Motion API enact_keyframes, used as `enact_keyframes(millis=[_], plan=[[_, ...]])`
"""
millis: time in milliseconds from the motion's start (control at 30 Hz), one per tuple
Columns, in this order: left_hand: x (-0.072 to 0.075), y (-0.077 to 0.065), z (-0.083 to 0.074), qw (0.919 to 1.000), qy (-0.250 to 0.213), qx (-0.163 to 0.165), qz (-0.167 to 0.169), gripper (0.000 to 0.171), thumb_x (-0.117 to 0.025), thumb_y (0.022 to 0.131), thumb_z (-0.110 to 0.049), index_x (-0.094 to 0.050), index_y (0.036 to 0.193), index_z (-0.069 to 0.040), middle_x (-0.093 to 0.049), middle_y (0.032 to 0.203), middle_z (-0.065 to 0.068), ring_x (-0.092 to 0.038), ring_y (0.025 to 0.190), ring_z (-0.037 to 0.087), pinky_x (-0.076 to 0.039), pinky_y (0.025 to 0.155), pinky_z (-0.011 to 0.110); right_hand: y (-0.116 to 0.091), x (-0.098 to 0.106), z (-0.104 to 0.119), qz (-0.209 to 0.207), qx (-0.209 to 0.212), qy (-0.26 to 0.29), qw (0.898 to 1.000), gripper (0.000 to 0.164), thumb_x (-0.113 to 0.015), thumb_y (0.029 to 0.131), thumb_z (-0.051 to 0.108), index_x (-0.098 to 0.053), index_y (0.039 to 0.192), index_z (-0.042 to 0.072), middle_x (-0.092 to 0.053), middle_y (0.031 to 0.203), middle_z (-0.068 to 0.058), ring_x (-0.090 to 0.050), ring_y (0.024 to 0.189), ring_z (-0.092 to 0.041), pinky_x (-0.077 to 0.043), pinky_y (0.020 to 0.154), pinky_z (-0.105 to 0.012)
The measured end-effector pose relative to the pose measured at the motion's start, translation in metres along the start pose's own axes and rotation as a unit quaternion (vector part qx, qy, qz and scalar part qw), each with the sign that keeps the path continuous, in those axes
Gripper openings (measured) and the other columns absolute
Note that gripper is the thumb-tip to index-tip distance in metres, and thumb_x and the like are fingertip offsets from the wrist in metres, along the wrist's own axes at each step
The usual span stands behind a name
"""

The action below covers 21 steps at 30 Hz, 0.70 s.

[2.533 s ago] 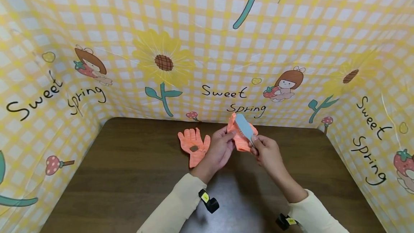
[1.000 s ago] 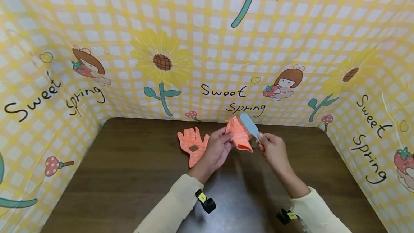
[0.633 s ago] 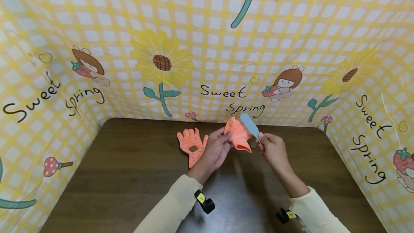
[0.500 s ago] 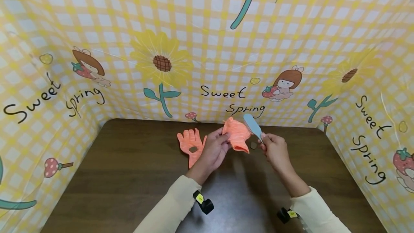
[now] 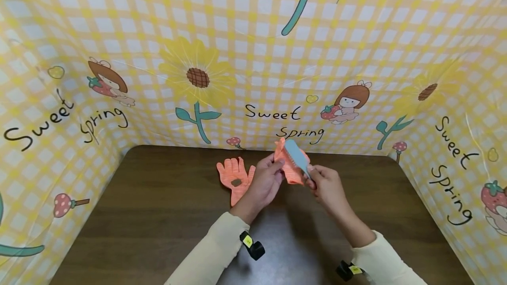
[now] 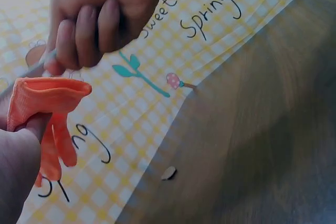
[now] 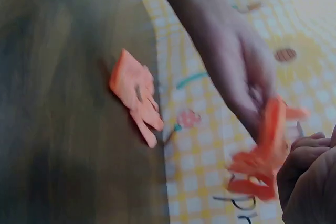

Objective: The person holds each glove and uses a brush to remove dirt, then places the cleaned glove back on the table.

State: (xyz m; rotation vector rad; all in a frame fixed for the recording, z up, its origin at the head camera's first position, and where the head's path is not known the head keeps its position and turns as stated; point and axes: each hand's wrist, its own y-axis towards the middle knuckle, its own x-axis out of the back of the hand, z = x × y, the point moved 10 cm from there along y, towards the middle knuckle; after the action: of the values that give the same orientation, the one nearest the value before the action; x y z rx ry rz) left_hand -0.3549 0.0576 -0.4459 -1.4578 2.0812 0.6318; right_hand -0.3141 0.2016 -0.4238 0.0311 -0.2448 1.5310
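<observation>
My left hand (image 5: 264, 184) holds an orange knitted glove (image 5: 292, 176) above the table's far side, thumb on top. My right hand (image 5: 328, 188) grips the handle of a light blue brush (image 5: 297, 155), its bristle side against the glove. In the left wrist view the glove's cuff (image 6: 50, 90) gapes and its fingers hang down, while the curled right hand (image 6: 105, 19) is above. A second orange glove (image 5: 227, 173) lies flat on the table left of my left hand, with a small dark brown spot on its palm. I cannot tell whether that spot is a hole or a piece.
A small flat piece (image 6: 169, 173) lies on the dark wooden table (image 5: 158, 214) in the left wrist view. Yellow-and-white checked cloth (image 5: 253, 56) with printed flowers and lettering walls the back and both sides. A black camera (image 5: 253, 246) is strapped at my left wrist.
The brush has shifted from the glove's right edge leftward onto its face. The held glove has turned a little, and the small piece beside it on the table is now hidden in the head view.
</observation>
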Motion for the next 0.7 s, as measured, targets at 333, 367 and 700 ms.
enact_keyframes(millis=[333,367,700], plan=[[0.002,-0.002,-0.001,0.9999,-0.008,0.003,-0.006,0.043,-0.036,0.108,0.001,-0.039,0.151,0.008,-0.047,0.148,0.019,-0.055,0.125,0.019,-0.053,0.097,0.03,0.004,0.008,0.0,-0.038,0.002,-0.048,0.998,0.039,-0.046,0.11,0.028,-0.061,0.094,-0.005,-0.048,0.064,0.001,-0.034,0.05,-0.01,-0.028,0.043,-0.023],[0.003,-0.002,-0.001,0.9999,-0.01,0.004,-0.005,0.044,-0.036,0.108,0.001,-0.038,0.152,0.008,-0.046,0.15,0.02,-0.055,0.126,0.019,-0.054,0.096,0.03,0.004,0.009,-0.001,-0.04,0.001,-0.049,0.998,0.039,-0.046,0.11,0.028,-0.061,0.094,-0.005,-0.048,0.064,0.001,-0.035,0.05,-0.01,-0.028,0.043,-0.023],[0.002,-0.003,0.004,0.9997,-0.014,0.02,-0.006,0.047,-0.037,0.108,0.0,-0.035,0.155,0.004,-0.045,0.153,0.018,-0.055,0.121,0.018,-0.053,0.095,0.027,0.006,0.021,-0.004,-0.06,-0.007,-0.046,0.997,0.039,-0.047,0.11,0.027,-0.062,0.091,-0.004,-0.049,0.063,0.002,-0.037,0.05,-0.007,-0.03,0.042,-0.023]])
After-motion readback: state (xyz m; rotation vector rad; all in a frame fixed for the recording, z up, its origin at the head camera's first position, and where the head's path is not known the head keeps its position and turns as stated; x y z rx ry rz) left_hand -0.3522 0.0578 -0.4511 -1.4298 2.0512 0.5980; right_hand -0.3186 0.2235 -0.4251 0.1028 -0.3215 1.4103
